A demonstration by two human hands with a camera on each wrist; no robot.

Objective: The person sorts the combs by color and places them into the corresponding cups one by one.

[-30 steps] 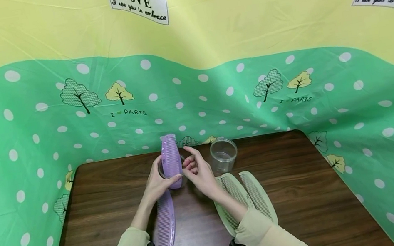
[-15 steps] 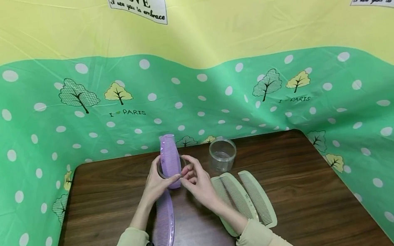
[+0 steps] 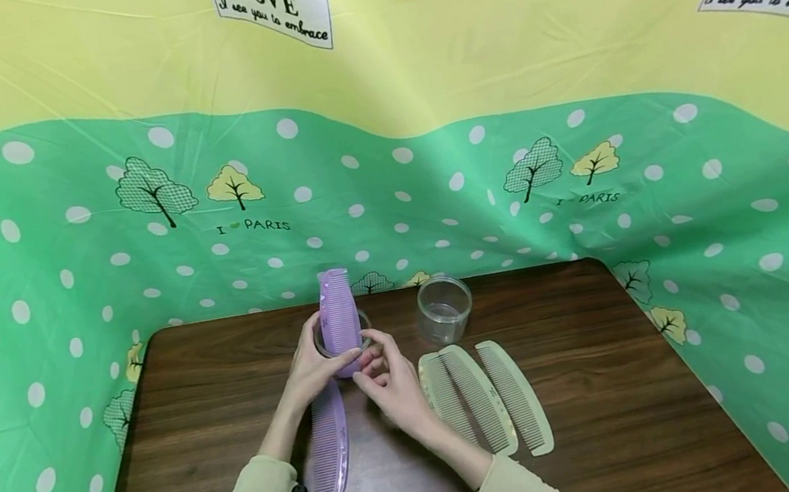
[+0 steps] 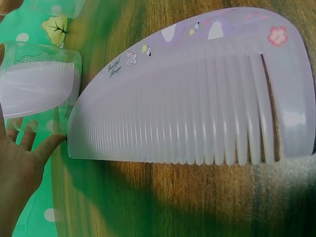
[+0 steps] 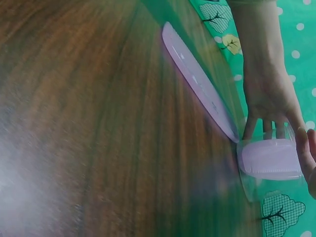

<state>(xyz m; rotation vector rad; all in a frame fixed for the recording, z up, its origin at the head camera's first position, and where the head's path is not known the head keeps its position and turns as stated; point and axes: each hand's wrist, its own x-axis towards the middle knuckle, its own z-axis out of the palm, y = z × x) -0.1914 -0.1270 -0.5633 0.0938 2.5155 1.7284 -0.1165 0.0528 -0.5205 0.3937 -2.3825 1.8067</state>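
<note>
My left hand (image 3: 311, 367) holds a clear plastic jar (image 5: 253, 186) by its side, thumb at the front. Inside it a purple comb (image 3: 338, 313) stands upright, its upper part above the rim. At the jar's right side is my right hand (image 3: 397, 384), fingers bent near the wall and rim; I see nothing held in it. Whether its fingertips touch the jar is hard to tell. A second purple comb (image 3: 330, 448) lies on the table in front of the jar, beside my left wrist; it looms large in the left wrist view.
Several things lie to the right: three light green combs (image 3: 478, 398) side by side, and a second clear jar (image 3: 445, 314) behind them. The brown wooden table (image 3: 615, 417) ends at a green and yellow cloth backdrop (image 3: 384, 172).
My right hand has drawn down and slightly left along the jar's side, its raised index finger now lower. The left hand, jar and combs stay put.
</note>
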